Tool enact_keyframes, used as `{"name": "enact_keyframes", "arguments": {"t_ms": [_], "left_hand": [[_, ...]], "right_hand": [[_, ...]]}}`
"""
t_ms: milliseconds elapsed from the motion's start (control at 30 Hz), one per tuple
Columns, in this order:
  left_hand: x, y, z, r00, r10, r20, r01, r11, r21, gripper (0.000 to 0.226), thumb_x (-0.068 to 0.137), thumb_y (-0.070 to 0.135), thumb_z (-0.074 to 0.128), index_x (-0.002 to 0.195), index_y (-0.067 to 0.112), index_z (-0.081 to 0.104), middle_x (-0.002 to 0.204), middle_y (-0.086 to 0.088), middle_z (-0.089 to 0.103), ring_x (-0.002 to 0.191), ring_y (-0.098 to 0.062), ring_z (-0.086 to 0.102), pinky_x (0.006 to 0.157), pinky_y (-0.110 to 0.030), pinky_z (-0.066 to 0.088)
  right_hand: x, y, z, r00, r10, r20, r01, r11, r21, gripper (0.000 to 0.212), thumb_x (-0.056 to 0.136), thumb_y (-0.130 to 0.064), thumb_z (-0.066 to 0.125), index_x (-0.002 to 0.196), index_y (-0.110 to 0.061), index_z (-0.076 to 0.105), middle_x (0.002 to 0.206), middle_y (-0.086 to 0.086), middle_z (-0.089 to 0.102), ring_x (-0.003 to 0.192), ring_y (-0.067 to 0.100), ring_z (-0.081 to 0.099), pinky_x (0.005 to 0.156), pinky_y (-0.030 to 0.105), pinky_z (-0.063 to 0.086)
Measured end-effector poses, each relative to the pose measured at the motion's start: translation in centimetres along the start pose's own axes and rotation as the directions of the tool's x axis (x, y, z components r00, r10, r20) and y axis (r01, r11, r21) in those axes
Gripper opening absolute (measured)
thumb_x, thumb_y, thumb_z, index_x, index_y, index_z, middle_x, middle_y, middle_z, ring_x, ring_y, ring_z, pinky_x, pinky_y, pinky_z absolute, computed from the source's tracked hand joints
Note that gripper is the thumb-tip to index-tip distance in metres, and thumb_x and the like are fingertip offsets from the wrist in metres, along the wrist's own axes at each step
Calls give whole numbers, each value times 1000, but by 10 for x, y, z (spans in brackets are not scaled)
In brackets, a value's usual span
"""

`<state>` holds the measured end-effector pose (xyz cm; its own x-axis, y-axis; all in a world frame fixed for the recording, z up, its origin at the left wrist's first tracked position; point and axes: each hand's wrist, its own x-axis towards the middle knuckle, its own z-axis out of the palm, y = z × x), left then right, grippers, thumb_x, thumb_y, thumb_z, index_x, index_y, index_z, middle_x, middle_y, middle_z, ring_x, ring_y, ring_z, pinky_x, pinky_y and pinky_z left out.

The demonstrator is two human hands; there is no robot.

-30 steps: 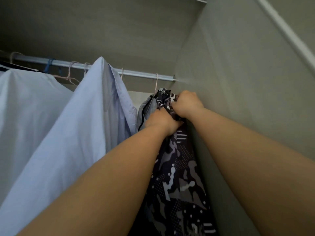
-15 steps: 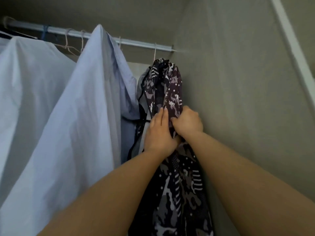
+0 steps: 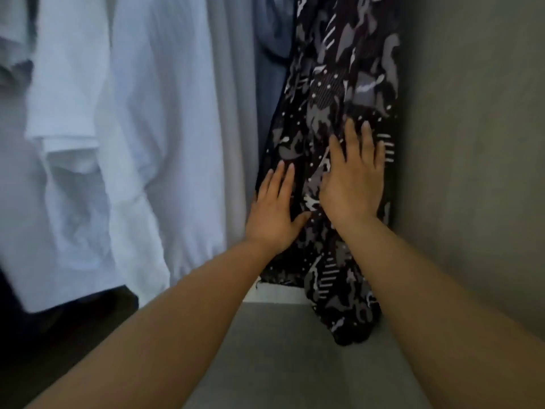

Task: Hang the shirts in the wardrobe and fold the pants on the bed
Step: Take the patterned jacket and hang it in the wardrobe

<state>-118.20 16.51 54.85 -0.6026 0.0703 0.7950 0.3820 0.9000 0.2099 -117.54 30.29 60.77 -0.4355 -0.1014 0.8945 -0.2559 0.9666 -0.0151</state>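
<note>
1. Change: one second back, both hands are bunched on the top of the shirt [image 3: 339,69] just under the rail. Now the left hand [image 3: 274,214] and right hand [image 3: 352,184] lie on its lower half, the right one higher than the left. Rail and hanger are out of view
2. Fingers [image 3: 351,134]: on both hands they are straight, slightly spread and laid flat on the cloth. Neither hand has hold of anything, and the earlier clench is gone
3. Meaning, as a judgement: the shirt hangs on its own, so the hanging step for this item appears done. The flat palms suggest a smoothing pass down the front. The state of the other shirts and the pants cannot be assessed, and the bed is not in view
4. Position: the shirt hangs at the right end of the wardrobe, against or just beside the wall [image 3: 472,143]. A blue shirt [image 3: 165,143] hangs to its left and a white shirt [image 3: 67,98] further left
5. Appearance: the cloth is black with grey and white camouflage-like patches, dots and striped blocks. It falls in long vertical folds. The hem is uneven, and the right corner drops lowest, down in front of a grey ledge [image 3: 280,349]. Whether it touches the ledge cannot be told
</note>
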Motion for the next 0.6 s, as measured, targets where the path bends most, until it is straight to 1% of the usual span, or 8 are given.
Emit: {"name": "enact_keyframes", "arguments": {"t_ms": [67,133,200,267,333,400,533,600], "left_hand": [[-36,-6,9,995,-103,14,104,993,-63,86,92,40,55,147,27,-10,159,4,-5,145,-17,3,118,-37,14],[-70,-6,14,983,-181,40,184,979,-85,83,93,32,55,149,24,-5,160,5,-2,145,-17,10,115,-38,23],[-101,-3,16,975,-215,48,219,973,-76,82,92,27,57,150,24,-1,160,4,4,143,-18,17,109,-39,34],[-131,0,15,974,-221,42,222,975,-12,80,91,24,58,149,25,3,159,3,9,143,-18,20,105,-37,39],[-164,1,13,967,-246,68,240,967,87,78,92,24,56,148,25,2,159,2,10,144,-17,17,109,-37,35],[-198,2,9,943,-317,101,297,938,178,75,94,27,52,149,25,0,159,3,7,145,-17,12,113,-37,29],[-276,-4,-20,881,-459,117,409,861,302,72,96,31,49,150,24,2,159,3,8,146,-17,9,117,-37,19],[-313,-12,-44,839,-534,108,454,794,403,72,96,33,48,151,25,3,159,5,7,146,-15,5,119,-38,15]], "right_hand": [[-30,-10,13,998,16,57,-20,997,75,66,91,-23,50,149,-13,20,158,6,6,145,26,0,116,43,-4],[-61,-19,23,993,52,110,-69,985,159,71,88,-21,53,149,-11,17,158,5,7,145,25,2,116,42,-1],[-93,-26,29,988,58,146,-93,967,239,71,86,-19,53,149,-11,19,158,4,11,145,25,5,116,41,1],[-127,-32,34,978,19,207,-79,955,286,73,85,-17,53,149,-13,18,158,3,12,145,25,5,116,41,2],[-160,-35,39,952,-39,303,-62,947,316,74,85,-18,54,149,-14,17,158,2,10,146,24,3,116,41,3],[-191,-40,43,918,-105,382,-40,935,353,73,87,-18,55,149,-14,18,158,3,9,146,24,2,117,41,1],[-243,-65,40,842,-246,480,11,897,441,71,88,-19,54,149,-16,18,158,1,8,146,20,0,117,37,3],[-263,-82,34,782,-350,517,64,869,491,70,89,-21,53,149,-16,19,158,2,8,146,20,0,117,36,3]]}}
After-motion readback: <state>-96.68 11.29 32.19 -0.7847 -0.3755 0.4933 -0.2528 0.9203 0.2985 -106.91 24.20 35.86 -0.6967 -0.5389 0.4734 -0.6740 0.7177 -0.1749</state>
